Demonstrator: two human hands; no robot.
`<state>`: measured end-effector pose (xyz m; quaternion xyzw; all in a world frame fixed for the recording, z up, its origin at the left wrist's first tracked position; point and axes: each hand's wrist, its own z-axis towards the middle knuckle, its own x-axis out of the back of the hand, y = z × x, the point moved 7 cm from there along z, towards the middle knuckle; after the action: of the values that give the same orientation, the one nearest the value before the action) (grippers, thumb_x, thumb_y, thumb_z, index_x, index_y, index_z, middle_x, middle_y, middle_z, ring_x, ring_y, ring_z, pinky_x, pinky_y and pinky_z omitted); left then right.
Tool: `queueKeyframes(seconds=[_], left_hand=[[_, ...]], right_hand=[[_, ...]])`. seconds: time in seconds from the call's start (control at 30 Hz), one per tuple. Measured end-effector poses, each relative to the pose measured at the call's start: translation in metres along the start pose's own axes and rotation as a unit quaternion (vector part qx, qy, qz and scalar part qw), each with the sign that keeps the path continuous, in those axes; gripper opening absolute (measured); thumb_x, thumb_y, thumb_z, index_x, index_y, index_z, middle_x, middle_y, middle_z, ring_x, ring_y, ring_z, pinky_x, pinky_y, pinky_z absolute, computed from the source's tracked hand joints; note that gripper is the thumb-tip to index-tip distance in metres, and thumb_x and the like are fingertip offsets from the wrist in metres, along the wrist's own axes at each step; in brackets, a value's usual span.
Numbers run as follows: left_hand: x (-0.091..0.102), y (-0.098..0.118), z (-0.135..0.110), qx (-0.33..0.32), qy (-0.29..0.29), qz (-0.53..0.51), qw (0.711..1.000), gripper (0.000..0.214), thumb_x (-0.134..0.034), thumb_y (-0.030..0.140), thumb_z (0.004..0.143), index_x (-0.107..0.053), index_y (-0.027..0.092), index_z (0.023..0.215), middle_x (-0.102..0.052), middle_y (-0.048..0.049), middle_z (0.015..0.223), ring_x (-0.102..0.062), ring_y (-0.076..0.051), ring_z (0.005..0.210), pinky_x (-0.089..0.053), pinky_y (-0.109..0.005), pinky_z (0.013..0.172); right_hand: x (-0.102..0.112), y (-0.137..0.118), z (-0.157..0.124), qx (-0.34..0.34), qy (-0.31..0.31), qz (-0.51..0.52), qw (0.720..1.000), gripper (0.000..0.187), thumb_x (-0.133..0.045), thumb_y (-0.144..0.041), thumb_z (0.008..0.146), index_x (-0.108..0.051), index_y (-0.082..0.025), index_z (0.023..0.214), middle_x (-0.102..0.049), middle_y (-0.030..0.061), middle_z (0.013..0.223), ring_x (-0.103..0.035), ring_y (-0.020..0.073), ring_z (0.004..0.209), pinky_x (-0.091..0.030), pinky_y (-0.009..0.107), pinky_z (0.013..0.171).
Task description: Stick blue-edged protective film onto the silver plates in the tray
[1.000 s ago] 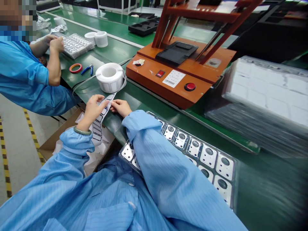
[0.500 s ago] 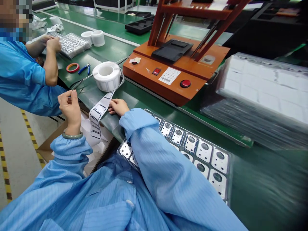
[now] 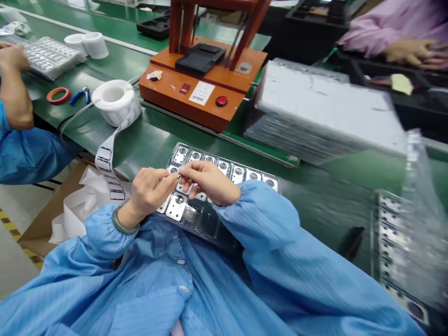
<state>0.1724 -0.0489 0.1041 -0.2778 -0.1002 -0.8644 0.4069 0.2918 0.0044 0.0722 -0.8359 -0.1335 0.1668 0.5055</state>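
Note:
My left hand [image 3: 149, 189] and my right hand [image 3: 209, 181] meet fingertip to fingertip above a clear plastic tray [image 3: 219, 226]. Both are closed in a pinch, and whatever lies between the fingertips is too small to make out. Silver metal plates [image 3: 176, 206], each with a round hole, fill several pockets of the tray; some front pockets hold none. Left of my hands stands a white roll of stickers [image 3: 114, 102]. Its loose strip of dark-framed stickers [image 3: 105, 158] hangs over the table edge.
An orange press [image 3: 196, 95] stands behind the tray. Right of it is a stack of filled trays [image 3: 315, 102]; another tray [image 3: 390, 233] lies far right. Red tape [image 3: 58, 95] and blue pliers [image 3: 81, 95] sit left. A carton [image 3: 56, 205] holds white backing paper. Co-workers' arms show on both sides.
My view has swung right. My right hand has left the sticker strip, and my raised left hand has come down; both now meet over the tray.

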Motion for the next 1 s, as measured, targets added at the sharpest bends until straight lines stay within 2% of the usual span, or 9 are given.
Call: queueKeyframes(seconds=[0.13, 0.23, 0.3, 0.37, 0.47, 0.53, 0.73, 0.93, 1.0], left_hand=[[-0.006, 0.026, 0.001, -0.009, -0.040, -0.089, 0.995, 0.035, -0.073, 0.028, 0.071, -0.062, 0.021, 0.103, -0.064, -0.0048, 0.087, -0.057, -0.014, 0.078, -0.044, -0.028, 0.071], [-0.014, 0.017, 0.002, 0.126, -0.074, -0.202, 0.968, 0.028, -0.068, 0.032, 0.077, -0.063, 0.021, 0.101, -0.062, -0.0057, 0.088, -0.057, -0.013, 0.080, -0.047, -0.027, 0.072], [-0.032, 0.005, -0.002, 0.275, -0.157, -0.286, 0.904, 0.023, -0.060, 0.037, 0.082, -0.064, 0.018, 0.095, -0.061, -0.0050, 0.084, -0.055, -0.011, 0.072, -0.047, -0.024, 0.067], [-0.055, 0.004, -0.009, 0.389, -0.281, -0.366, 0.798, 0.030, -0.056, 0.043, 0.083, -0.063, 0.016, 0.093, -0.060, -0.0035, 0.078, -0.052, -0.008, 0.061, -0.046, -0.022, 0.058], [-0.074, 0.016, -0.010, 0.447, -0.395, -0.460, 0.658, 0.040, -0.059, 0.051, 0.079, -0.061, 0.014, 0.094, -0.056, -0.0006, 0.073, -0.048, -0.005, 0.050, -0.042, -0.019, 0.047], [-0.080, 0.021, -0.005, 0.453, -0.420, -0.488, 0.617, 0.038, -0.062, 0.050, 0.077, -0.059, 0.014, 0.089, -0.052, 0.0012, 0.069, -0.045, -0.003, 0.046, -0.041, -0.018, 0.043], [-0.096, 0.030, 0.014, 0.418, -0.477, -0.495, 0.594, 0.030, -0.063, 0.043, 0.079, -0.057, 0.013, 0.078, -0.047, 0.0029, 0.054, -0.043, -0.003, 0.041, -0.035, -0.015, 0.039], [-0.119, 0.030, 0.043, 0.365, -0.503, -0.446, 0.644, 0.032, -0.058, 0.046, 0.082, -0.060, 0.015, 0.089, -0.054, -0.0010, 0.061, -0.047, -0.006, 0.043, -0.038, -0.017, 0.037], [-0.131, 0.033, 0.052, 0.344, -0.516, -0.447, 0.644, 0.035, -0.057, 0.047, 0.082, -0.059, 0.015, 0.096, -0.060, -0.0050, 0.073, -0.050, -0.007, 0.046, -0.036, -0.018, 0.035]], right_hand=[[0.030, 0.019, -0.032, 0.032, 0.035, -0.030, 0.998, 0.031, -0.067, -0.038, 0.077, -0.053, -0.011, 0.073, -0.059, 0.0019, 0.065, -0.058, 0.0080, 0.049, -0.047, 0.016, 0.036], [0.046, 0.028, -0.052, 0.051, 0.054, -0.057, 0.996, 0.040, -0.068, -0.048, 0.073, -0.052, -0.012, 0.074, -0.060, 0.0015, 0.063, -0.057, 0.0067, 0.046, -0.046, 0.014, 0.036], [0.053, 0.032, -0.061, 0.054, 0.058, -0.064, 0.995, 0.042, -0.068, -0.051, 0.072, -0.052, -0.012, 0.074, -0.059, 0.0013, 0.062, -0.056, 0.0060, 0.046, -0.046, 0.013, 0.037], [0.059, 0.033, -0.065, 0.062, 0.060, -0.062, 0.994, 0.045, -0.068, -0.054, 0.070, -0.052, -0.012, 0.073, -0.059, 0.0014, 0.063, -0.057, 0.0065, 0.047, -0.047, 0.014, 0.037], [0.065, 0.033, -0.068, 0.075, 0.061, -0.057, 0.994, 0.048, -0.068, -0.057, 0.068, -0.053, -0.012, 0.074, -0.060, 0.0022, 0.066, -0.059, 0.0083, 0.050, -0.048, 0.017, 0.038], [0.068, 0.033, -0.070, 0.080, 0.059, -0.054, 0.994, 0.047, -0.068, -0.057, 0.068, -0.054, -0.012, 0.075, -0.060, 0.0025, 0.067, -0.060, 0.0092, 0.052, -0.049, 0.017, 0.039], [0.080, 0.033, -0.077, 0.082, 0.062, -0.036, 0.994, 0.046, -0.070, -0.054, 0.068, -0.053, -0.012, 0.078, -0.060, 0.0026, 0.069, -0.061, 0.0099, 0.055, -0.052, 0.018, 0.040], [0.114, 0.025, -0.085, 0.108, 0.116, -0.049, 0.986, 0.046, -0.070, -0.054, 0.068, -0.053, -0.013, 0.077, -0.059, 0.0027, 0.069, -0.062, 0.0113, 0.058, -0.053, 0.020, 0.041], [0.130, 0.026, -0.085, 0.117, 0.139, -0.051, 0.982, 0.045, -0.071, -0.054, 0.068, -0.053, -0.014, 0.077, -0.059, 0.0025, 0.069, -0.062, 0.0120, 0.059, -0.054, 0.020, 0.041]])
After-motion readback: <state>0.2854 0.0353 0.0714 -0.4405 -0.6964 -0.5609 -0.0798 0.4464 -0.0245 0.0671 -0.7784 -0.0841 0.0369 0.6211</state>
